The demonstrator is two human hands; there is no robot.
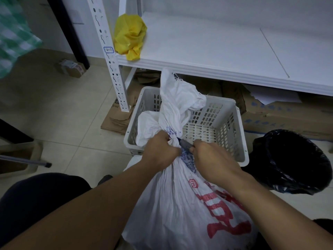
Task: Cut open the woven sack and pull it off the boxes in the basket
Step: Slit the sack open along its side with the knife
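head: left hand (162,152) grips sack (180,204), right hand (214,159) cutter (186,144), over basket (242,134).

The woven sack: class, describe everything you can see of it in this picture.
The woven sack is white, of crinkled woven plastic, with large red characters on its bulging body and small blue print near the neck. It stands just in front of the white basket, with its gathered neck at the near rim and its loose, frayed top reaching over the basket. The left hand grips the neck. The right hand holds a dark grey tool against it.
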